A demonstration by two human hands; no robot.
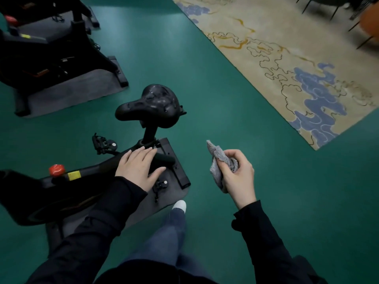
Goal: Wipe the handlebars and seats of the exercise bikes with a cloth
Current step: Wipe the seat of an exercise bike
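The near exercise bike's black seat [152, 106] stands on its post, glossy with wet patches. My left hand [138, 166] lies flat with fingers spread over the bike's frame [90, 171] below the seat, holding nothing. My right hand [235, 176] is closed around a crumpled grey cloth [217, 160], held in the air to the right of the bike, apart from the seat. The handlebars of this bike are out of view.
A second black exercise bike [47, 48] stands on a grey mat at the upper left. A red knob [56, 169] sits on the near bike's frame. Green floor [184, 58] surrounds the bikes; a patterned beige rug [287, 48] and chair legs [361, 21] lie to the right.
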